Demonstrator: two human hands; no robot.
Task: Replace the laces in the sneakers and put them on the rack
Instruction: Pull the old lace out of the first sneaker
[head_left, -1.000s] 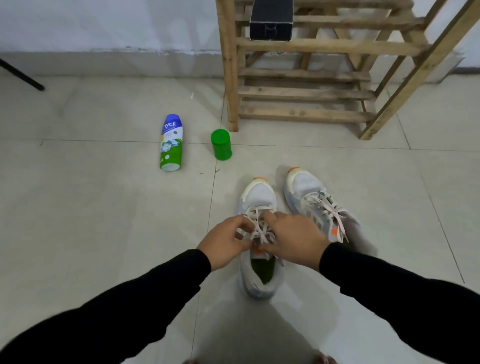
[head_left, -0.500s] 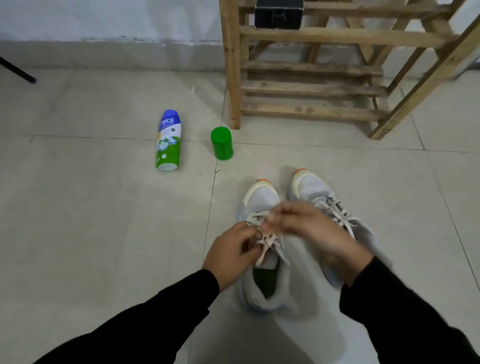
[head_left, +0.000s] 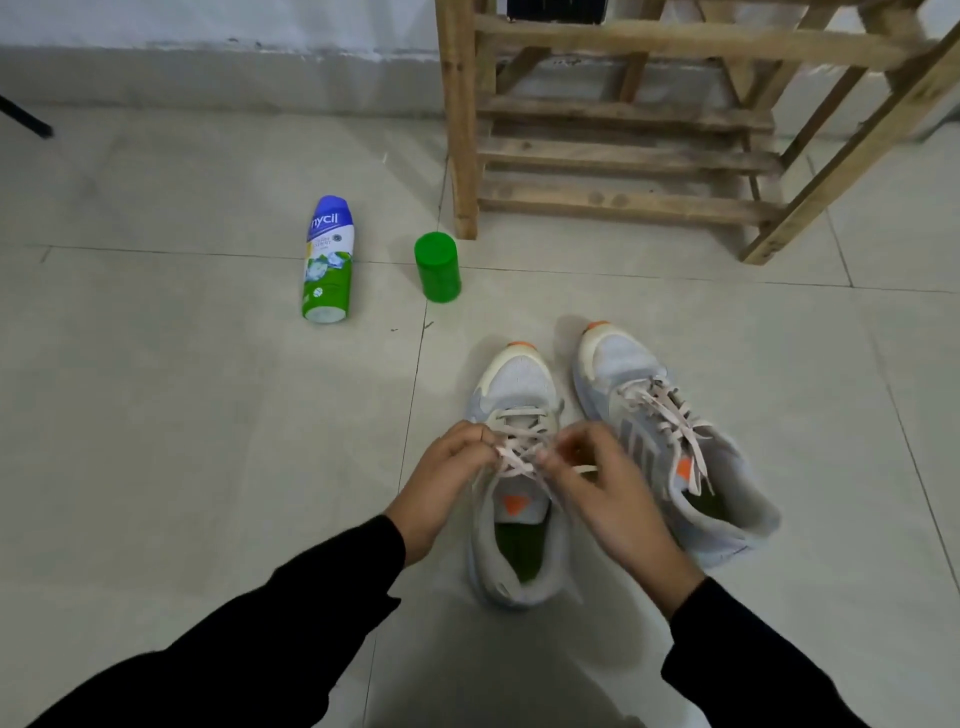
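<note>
Two grey sneakers with orange toe tips stand side by side on the tiled floor. Over the left sneaker (head_left: 514, 384), my left hand (head_left: 441, 478) pinches one end of its pale pink lace (head_left: 519, 457) at the left side of the eyelets. My right hand (head_left: 608, 483) pinches the other end on the right. The lace crosses between my fingertips above the tongue. The right sneaker (head_left: 670, 447) stands laced, with its lace ends hanging loose. A wooden rack (head_left: 623, 156) stands behind the shoes.
A blue, white and green spray can (head_left: 327, 260) lies on the floor to the left. Its green cap (head_left: 437, 267) stands beside the rack's front leg. A black box (head_left: 556, 10) sits on an upper rack shelf. A dark bar (head_left: 26, 122) crosses the far left.
My hands have moved apart to either side of the left sneaker, drawing the lace ends out. The view has shifted closer to the shoes and rack.
</note>
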